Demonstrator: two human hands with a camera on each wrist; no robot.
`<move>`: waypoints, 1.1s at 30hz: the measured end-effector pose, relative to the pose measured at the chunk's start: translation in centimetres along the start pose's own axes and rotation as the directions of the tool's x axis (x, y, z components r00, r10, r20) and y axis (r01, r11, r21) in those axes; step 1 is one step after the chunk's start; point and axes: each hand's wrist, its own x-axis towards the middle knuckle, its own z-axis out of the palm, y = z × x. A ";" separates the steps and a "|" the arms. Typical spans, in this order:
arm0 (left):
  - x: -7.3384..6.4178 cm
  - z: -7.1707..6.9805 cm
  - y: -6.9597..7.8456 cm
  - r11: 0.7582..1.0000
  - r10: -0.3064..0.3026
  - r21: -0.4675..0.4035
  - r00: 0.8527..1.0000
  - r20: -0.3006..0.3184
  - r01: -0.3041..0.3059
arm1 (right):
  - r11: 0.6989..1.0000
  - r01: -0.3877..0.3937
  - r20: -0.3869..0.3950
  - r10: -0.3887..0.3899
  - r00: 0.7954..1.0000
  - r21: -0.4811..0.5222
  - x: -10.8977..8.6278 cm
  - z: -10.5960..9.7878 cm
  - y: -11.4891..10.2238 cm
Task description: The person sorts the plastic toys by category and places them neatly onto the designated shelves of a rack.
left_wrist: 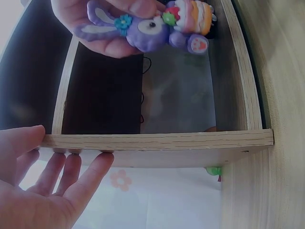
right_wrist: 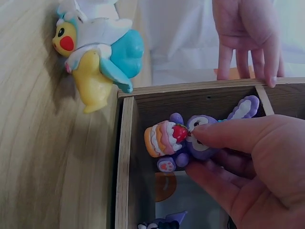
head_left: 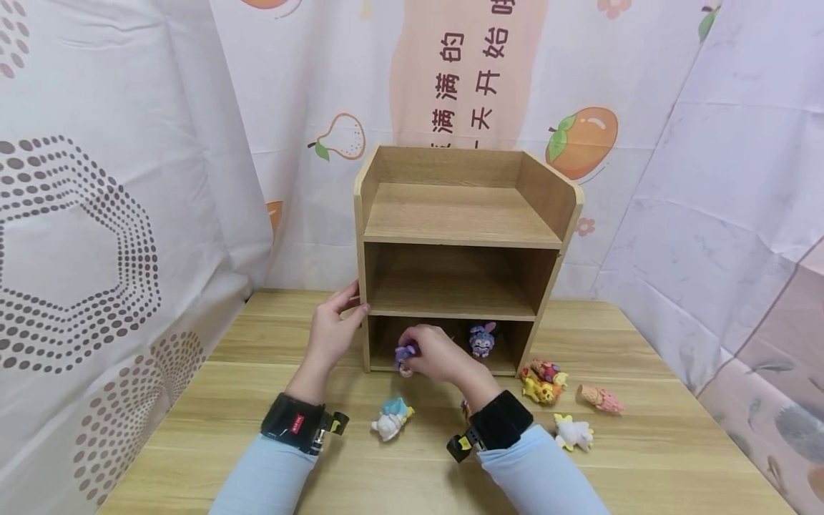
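Purple rabbit figurine point(left_wrist: 150, 39), pinched by right hand point(head_left: 434, 352), left hand point(head_left: 331, 325) with fingers spread, appears mid-shelving; stable seating should precede release.

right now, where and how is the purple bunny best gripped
Probably pinch the purple bunny by its rounded head, right hand coming from the shelf's open front: its feet point toward the bottom board, so they and the cake stay free.

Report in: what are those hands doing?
Right hand pinching purple bunny figurine at mouth of bottom compartment. Left hand touching left side of shelf. Nothing visibly blocking the way.
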 end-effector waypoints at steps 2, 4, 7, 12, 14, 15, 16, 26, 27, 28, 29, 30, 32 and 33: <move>-0.4 0.0 1.0 1.000 0.004 0.000 1.000 0.002 -0.004 | 1.000 -0.014 0.003 0.014 1.000 -0.001 0.3 0.1 0.0; -0.6 -0.1 1.7 1.000 0.006 -0.004 1.000 0.001 -0.006 | 0.999 -0.034 0.008 0.034 0.999 0.003 0.6 0.2 0.0; -0.7 -0.1 1.9 1.000 0.009 -0.009 1.000 -0.001 -0.009 | 0.998 -0.055 0.016 0.055 0.998 -0.001 1.2 0.3 0.0; -0.6 -0.1 1.7 1.000 0.009 -0.002 1.000 -0.005 -0.009 | 0.998 -0.054 0.024 0.054 0.998 -0.021 1.9 0.5 0.3; -0.6 -0.1 1.8 1.000 0.006 0.009 1.000 -0.006 -0.006 | 0.998 -0.057 0.027 0.058 0.998 -0.022 2.1 0.5 0.4; -0.7 -0.1 1.8 1.000 0.004 0.016 1.000 -0.008 -0.004 | 0.998 -0.062 0.028 0.063 0.998 -0.021 2.3 0.5 0.4; -0.7 -0.1 1.9 1.000 0.003 0.020 1.000 -0.009 -0.002 | 0.998 -0.066 0.026 0.066 0.997 -0.021 2.4 0.5 0.5; -0.7 -0.1 1.9 1.000 0.013 0.028 1.000 -0.010 -0.013 | 0.993 -0.103 0.050 0.106 0.993 -0.054 3.7 1.3 0.7; -0.7 -0.1 1.9 1.000 0.013 0.026 1.000 -0.011 -0.013 | 0.993 -0.106 0.051 0.109 0.993 -0.058 3.8 1.4 0.8; -0.7 -0.2 1.9 1.000 0.012 0.028 1.000 -0.010 -0.012 | 0.992 -0.110 0.050 0.113 0.992 -0.061 3.9 1.4 0.8; -0.7 -0.1 1.9 0.999 0.013 0.032 1.000 -0.011 -0.012 | 0.992 -0.113 0.051 0.116 0.992 -0.064 4.0 1.5 0.8; -0.7 -0.1 1.9 0.999 0.011 0.032 1.000 -0.011 -0.011 | 0.991 -0.117 0.050 0.120 0.991 -0.065 4.0 1.5 0.8; -0.7 -0.1 2.0 0.999 0.014 0.033 1.000 -0.008 -0.014 | 0.991 -0.119 0.044 0.122 0.991 -0.068 4.1 1.6 0.9; -0.7 -0.1 2.0 0.999 0.014 0.030 1.000 -0.006 -0.014 | 0.990 -0.122 0.039 0.124 0.991 -0.066 4.2 1.7 1.0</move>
